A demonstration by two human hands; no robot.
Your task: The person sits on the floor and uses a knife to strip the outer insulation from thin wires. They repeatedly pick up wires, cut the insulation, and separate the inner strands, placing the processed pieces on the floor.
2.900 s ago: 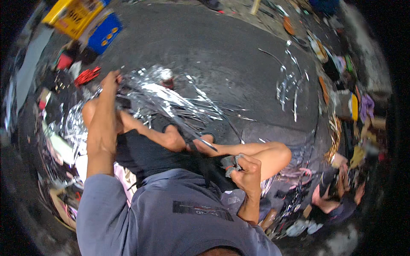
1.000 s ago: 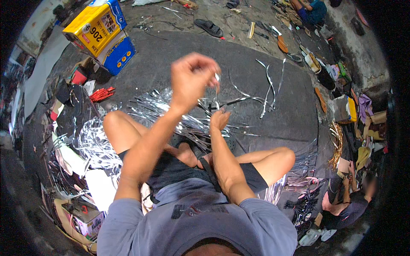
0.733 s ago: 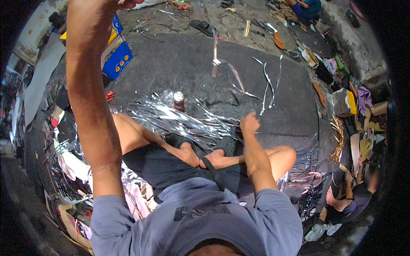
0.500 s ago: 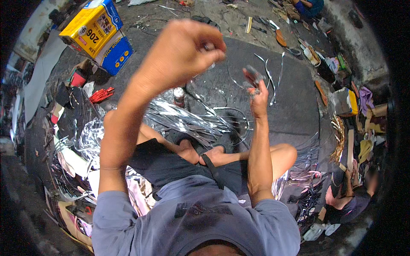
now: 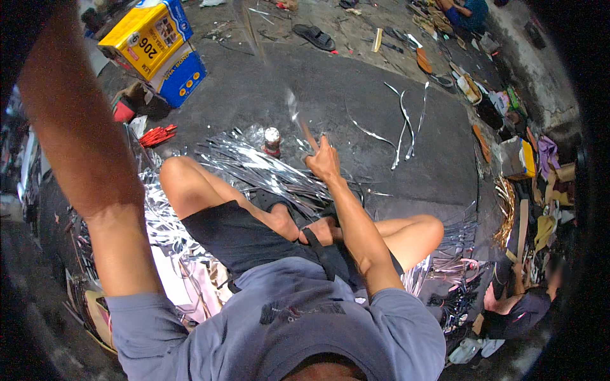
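My left forearm (image 5: pixel 86 140) is raised high at the left, close to the camera, and its hand is out of the picture. Near the middle, my right hand (image 5: pixel 325 161) is closed with a finger pointing up. From it a thin shiny strip (image 5: pixel 293 106), smeared by motion, runs up and to the left. Below and left of this hand a bundle of silver strips (image 5: pixel 254 166) lies across the dark mat, before my crossed legs. A small jar with a whitish, shiny top (image 5: pixel 272 141) stands behind the bundle. Several loose strips (image 5: pixel 406 124) lie curled on the mat, right of my hand.
Yellow-and-blue boxes (image 5: pixel 152 51) stand at the far left, with red strips (image 5: pixel 157 135) nearer me. A black sandal (image 5: pixel 314 37) lies beyond the mat (image 5: pixel 438 146). Gold strips (image 5: pixel 506 209) and scraps line the right side. Another person (image 5: pixel 518 308) sits at the lower right.
My left hand has swung up and left, out of the picture. My right hand has moved left and down, and its fingers have closed. A blurred strip now shows above it.
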